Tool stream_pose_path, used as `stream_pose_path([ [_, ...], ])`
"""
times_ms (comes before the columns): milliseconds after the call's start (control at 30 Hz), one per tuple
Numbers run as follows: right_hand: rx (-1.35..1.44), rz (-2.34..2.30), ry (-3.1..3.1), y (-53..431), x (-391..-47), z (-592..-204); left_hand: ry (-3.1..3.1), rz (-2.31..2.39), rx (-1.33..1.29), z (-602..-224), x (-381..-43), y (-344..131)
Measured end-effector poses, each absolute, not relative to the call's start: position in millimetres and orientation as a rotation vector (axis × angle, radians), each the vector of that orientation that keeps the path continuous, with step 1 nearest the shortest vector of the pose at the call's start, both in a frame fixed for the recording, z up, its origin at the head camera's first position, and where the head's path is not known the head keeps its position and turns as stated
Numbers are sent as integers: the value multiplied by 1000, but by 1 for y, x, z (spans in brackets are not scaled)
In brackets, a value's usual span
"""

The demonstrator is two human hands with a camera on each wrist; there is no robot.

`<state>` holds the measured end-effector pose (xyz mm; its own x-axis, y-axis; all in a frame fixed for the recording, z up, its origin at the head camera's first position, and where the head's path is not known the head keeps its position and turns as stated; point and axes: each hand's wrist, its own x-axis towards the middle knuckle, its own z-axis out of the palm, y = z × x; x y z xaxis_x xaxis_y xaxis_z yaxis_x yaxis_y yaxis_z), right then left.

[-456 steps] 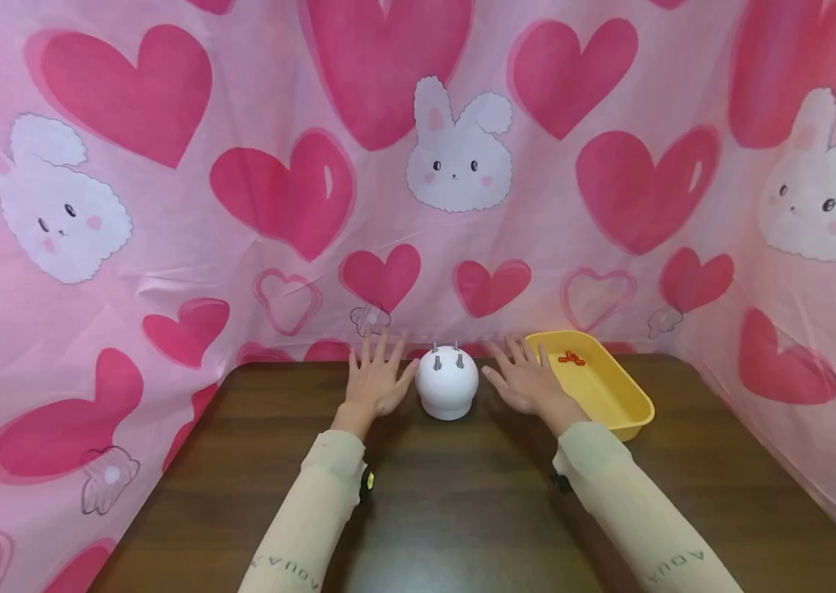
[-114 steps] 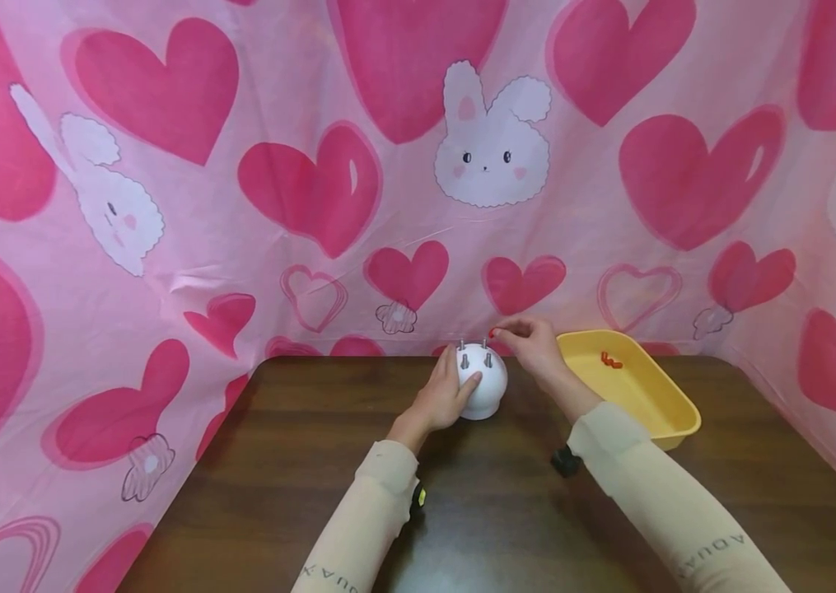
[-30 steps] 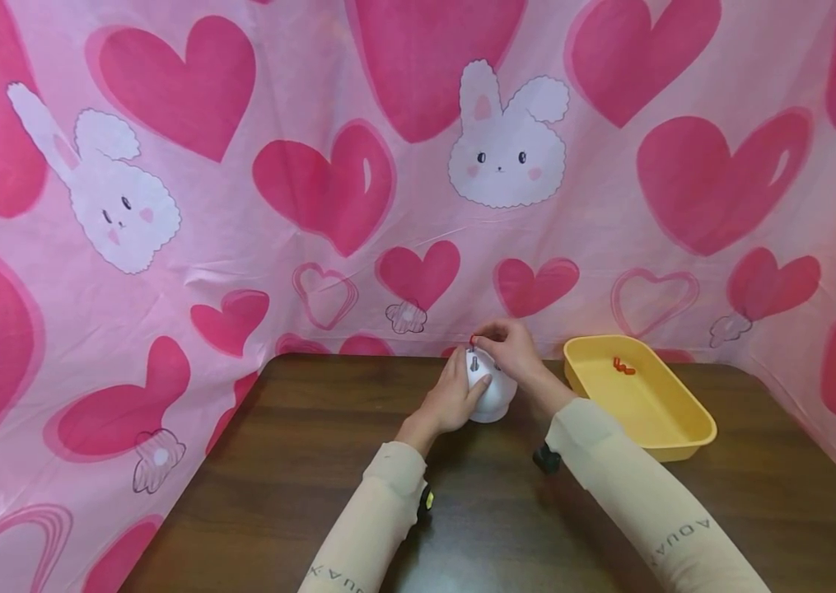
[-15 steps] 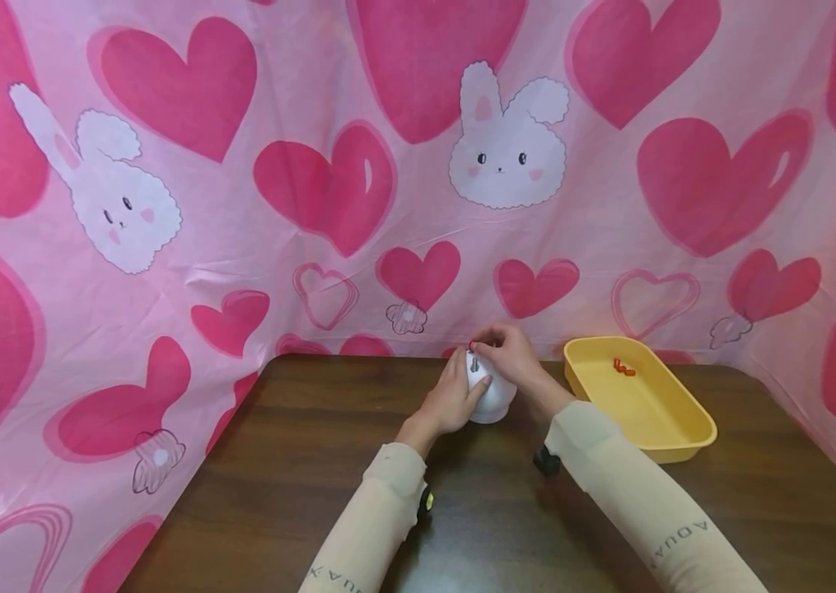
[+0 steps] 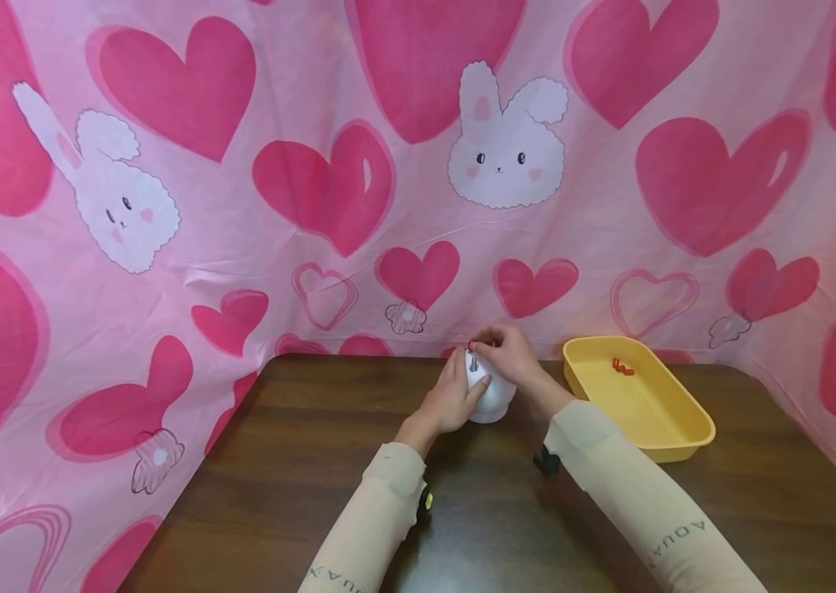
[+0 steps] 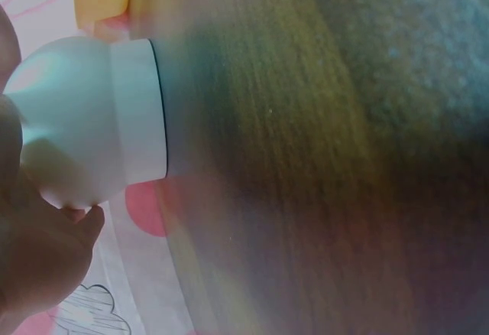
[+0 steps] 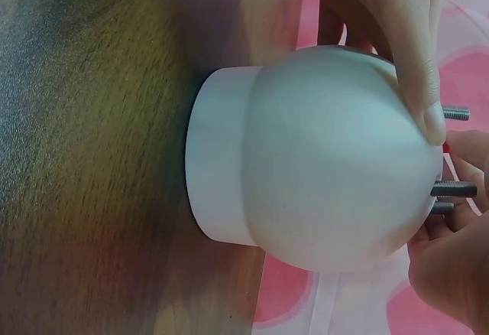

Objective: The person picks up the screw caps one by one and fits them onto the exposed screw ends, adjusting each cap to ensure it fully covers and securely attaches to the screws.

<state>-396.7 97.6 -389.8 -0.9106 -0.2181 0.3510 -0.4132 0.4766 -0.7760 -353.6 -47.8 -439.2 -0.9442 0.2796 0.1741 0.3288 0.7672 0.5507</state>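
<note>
A white ball-shaped fixture [image 5: 489, 404] with a short round base stands on the table, with several threaded metal bolts [image 7: 454, 189] sticking up from its top. My left hand [image 5: 449, 402] holds its left side, the thumb on the near face and the fingers around the far side. Above it, my right hand [image 5: 511, 356] pinches a small red piece [image 5: 471, 346] at a bolt on the far left of the top. Fingers cover most of that piece, so its shape and how far it sits on the bolt are hidden.
A yellow tray [image 5: 673, 445] stands to the right, with several small red pieces [image 5: 622, 367] near its far end. The dark wooden table [image 5: 299, 478] ends at a pink curtain [image 5: 418, 222] printed with hearts and rabbits.
From both hands lying flat beside the fixture, my left hand has come to hold it. My right hand has brought a red piece from the tray side over a bolt, then slightly down.
</note>
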Motion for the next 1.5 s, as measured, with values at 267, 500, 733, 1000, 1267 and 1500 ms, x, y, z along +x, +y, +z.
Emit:
stream_pose_path([
  [267, 560, 1408, -2536, 102, -396, -391, -2879, -938, -479, -439, -353, -48],
  [500, 589, 1445, -2521, 109, -396, -390, -2835, -910, -506, -441, -354, -48],
  [733, 637, 1464, -2525, 116, -397, -389, -2842, -915, -501, -441, -354, -48],
  [1000, 683, 1386, -2593, 130, -398, -386, -2828, -943, -499, -440, -353, -47],
  [1267, 742, 1282, -2679, 147, -394, -380, -2832, -945, -491, -441, -355, -47],
  [1500, 782, 1145, -2738, 164, -390, -378, -2852, -944, -481, -441, -356, -47],
])
